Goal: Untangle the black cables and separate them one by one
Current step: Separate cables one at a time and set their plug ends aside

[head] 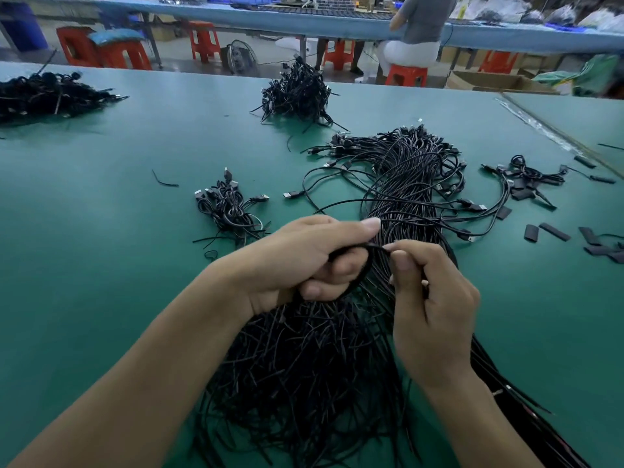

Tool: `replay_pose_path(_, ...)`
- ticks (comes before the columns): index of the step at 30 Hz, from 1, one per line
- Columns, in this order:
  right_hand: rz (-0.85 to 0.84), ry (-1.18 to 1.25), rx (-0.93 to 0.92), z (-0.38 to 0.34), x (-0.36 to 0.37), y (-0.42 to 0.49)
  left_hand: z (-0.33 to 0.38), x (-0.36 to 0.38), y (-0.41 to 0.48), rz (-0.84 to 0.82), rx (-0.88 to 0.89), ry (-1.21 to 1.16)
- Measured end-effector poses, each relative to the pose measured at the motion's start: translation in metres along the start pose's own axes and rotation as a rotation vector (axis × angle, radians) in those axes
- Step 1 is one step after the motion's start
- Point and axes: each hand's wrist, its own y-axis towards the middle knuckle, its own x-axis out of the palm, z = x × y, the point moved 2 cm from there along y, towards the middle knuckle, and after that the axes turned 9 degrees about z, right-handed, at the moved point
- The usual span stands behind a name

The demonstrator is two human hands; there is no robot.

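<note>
Cable loop (369,265), one: left hand (304,258) grips it, right hand (435,298) pinches it; tangle (304,366) beneath.

My green table (101,204) stretches out ahead of me, with a strip of clear tape (537,126) along its seam on the right. Short flat black tube pieces (554,231) lie scattered near that side (some overlap, some lie alone). Beyond the table, red stools (204,40) stand on the floor, one carrying a blue cushion (116,36), and a small fan (241,57) sits among them. A person (422,25) sits on one such stool at a long blue bench (202,11). An open cardboard box (489,81) rests further right.
</note>
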Motion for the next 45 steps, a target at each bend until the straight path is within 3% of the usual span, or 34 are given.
replay_pose_path(3, -0.106, 0.081, 0.077, -0.001, 0.004, -0.002, -0.001, -0.005, 0.001, -0.015, 0.046, -0.079)
replay_pose_path(6, -0.215, 0.130, 0.113, -0.003, 0.008, -0.005, -0.004, -0.006, 0.002, -0.029, 0.065, -0.012)
replay_pose_path(13, -0.384, -0.005, 0.076, -0.001, 0.008, -0.003, -0.013, -0.009, 0.005, -0.009, -0.048, 0.072)
replay_pose_path(18, -0.308, 0.073, 0.135, -0.002, 0.004, 0.000, -0.013, 0.000, 0.005, 0.008, -0.054, 0.015)
replay_pose_path(27, -0.103, 0.004, 0.102, -0.007, 0.003, 0.000, -0.005, 0.009, 0.008, 0.207, 0.138, 0.162)
replay_pose_path(33, -0.011, 0.021, 0.109, -0.014, 0.001, 0.000, -0.011, 0.019, 0.005, 0.030, -0.086, -0.067)
replay_pose_path(45, -0.064, -0.039, 0.211, -0.005, 0.003, -0.001, -0.016, 0.005, 0.012, 0.334, 0.055, 0.525)
